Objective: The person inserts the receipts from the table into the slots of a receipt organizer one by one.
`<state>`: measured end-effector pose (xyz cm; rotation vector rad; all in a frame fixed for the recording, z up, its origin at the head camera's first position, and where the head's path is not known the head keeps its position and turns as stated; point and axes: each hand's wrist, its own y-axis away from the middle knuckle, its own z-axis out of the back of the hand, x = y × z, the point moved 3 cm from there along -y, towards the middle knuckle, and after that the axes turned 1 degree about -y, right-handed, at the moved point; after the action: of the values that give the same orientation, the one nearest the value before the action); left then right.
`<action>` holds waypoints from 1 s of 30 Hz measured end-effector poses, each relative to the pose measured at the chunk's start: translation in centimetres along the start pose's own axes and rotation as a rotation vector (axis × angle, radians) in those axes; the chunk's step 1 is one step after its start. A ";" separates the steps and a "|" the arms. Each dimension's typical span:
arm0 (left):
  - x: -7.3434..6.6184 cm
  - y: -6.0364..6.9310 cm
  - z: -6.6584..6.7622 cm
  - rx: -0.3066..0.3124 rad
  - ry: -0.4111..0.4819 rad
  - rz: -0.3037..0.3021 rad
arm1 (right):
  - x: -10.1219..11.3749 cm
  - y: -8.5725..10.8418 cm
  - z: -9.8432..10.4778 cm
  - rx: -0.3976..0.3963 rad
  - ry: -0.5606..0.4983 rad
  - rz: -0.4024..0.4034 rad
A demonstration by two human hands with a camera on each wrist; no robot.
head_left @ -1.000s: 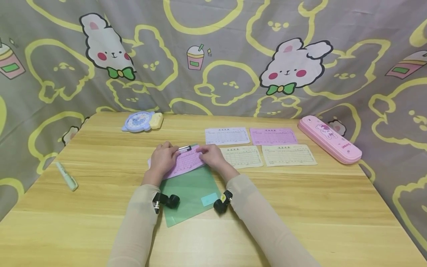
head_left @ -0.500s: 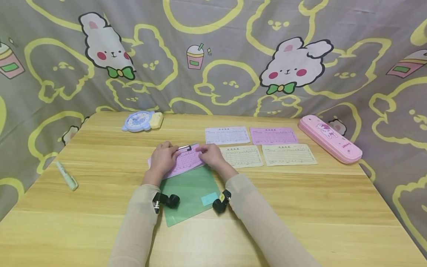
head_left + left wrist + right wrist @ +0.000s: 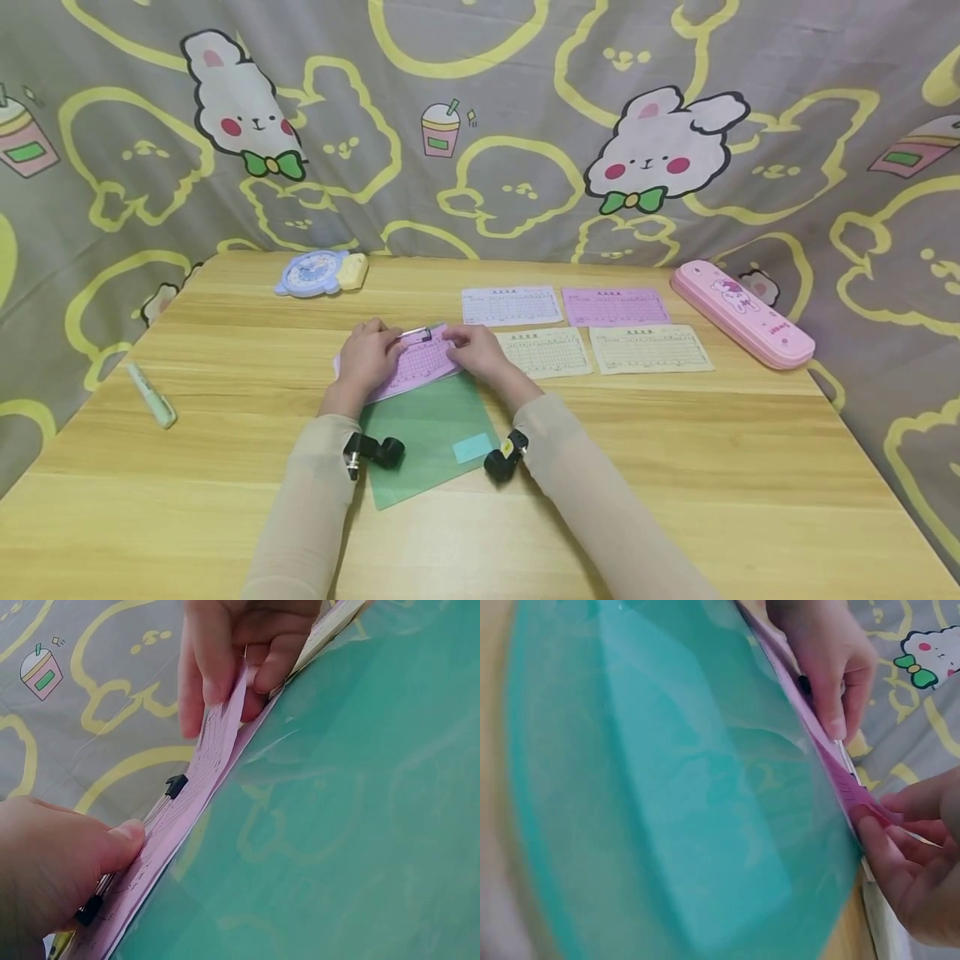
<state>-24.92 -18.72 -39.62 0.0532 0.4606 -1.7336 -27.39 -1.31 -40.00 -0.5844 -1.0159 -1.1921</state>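
Observation:
A green translucent folder (image 3: 431, 446) lies slightly turned on the table, with a light blue label (image 3: 472, 448) near its lower right. Pink printed forms (image 3: 416, 367) sit along its top edge. Over them runs a metal clip bar (image 3: 412, 333) with black ends. My left hand (image 3: 367, 358) grips the top left of the folder, thumb on the clip (image 3: 176, 787); its other fingers are largely hidden. With thumb and fingers, my right hand (image 3: 922, 855) pinches the right end of the pink form (image 3: 851, 793), whose corner bends up from the layer beneath in the left wrist view.
Behind and right lie a white form (image 3: 512, 307), a second pink form (image 3: 617, 307) and two cream forms (image 3: 551, 354). A pink pencil case (image 3: 742, 312) stands far right. At the back left is a blue clock-shaped item (image 3: 315, 273); a pale green pen (image 3: 152, 397) lies left.
Both hands keep almost the same place on the folder and pink form. My right wrist has shifted slightly to the right.

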 end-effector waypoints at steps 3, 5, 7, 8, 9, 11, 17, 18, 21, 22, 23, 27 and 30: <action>0.0 0.0 -0.1 -0.001 0.010 0.005 | 0.0 0.6 0.4 0.044 -0.068 -0.012; 0.1 0.0 -0.1 -0.001 0.014 0.008 | -0.1 0.9 0.6 0.074 -0.110 -0.023; 0.2 0.0 -0.1 -0.001 0.017 0.011 | -0.2 1.2 1.0 0.104 -0.126 -0.014; 0.2 0.0 -0.1 0.000 0.019 0.013 | -0.2 1.4 1.1 0.118 -0.126 -0.006; 0.2 0.0 -0.2 0.001 0.020 0.013 | -0.2 1.6 1.3 0.133 -0.124 0.001; 0.2 0.0 -0.2 0.001 0.023 0.015 | -0.1 2.0 1.7 0.158 -0.114 0.038; 0.3 -0.1 -0.3 0.011 0.028 0.024 | 0.3 3.5 3.3 0.208 -0.078 0.126; 0.3 -0.1 -0.4 0.010 0.031 0.024 | 0.4 3.8 3.7 0.213 -0.072 0.136; 0.4 -0.1 -0.3 0.006 0.032 0.025 | 0.9 4.8 4.8 0.212 -0.062 0.179; 0.4 -0.1 -0.3 0.006 0.032 0.025 | 1.3 5.3 5.3 0.209 -0.066 0.189; 0.4 -0.1 -0.3 0.006 0.033 0.023 | 1.3 5.5 5.8 0.200 -0.067 0.201; 0.4 -0.1 -0.4 0.011 0.034 0.024 | 2.0 7.3 8.0 0.153 -0.066 0.206; 0.4 -0.2 -0.4 0.015 0.039 0.031 | 2.0 8.3 9.8 0.108 -0.024 0.218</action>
<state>-25.23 -18.94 -40.02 0.1051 0.4731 -1.7088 -22.67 8.36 -32.71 -0.6092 -1.0030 -0.9348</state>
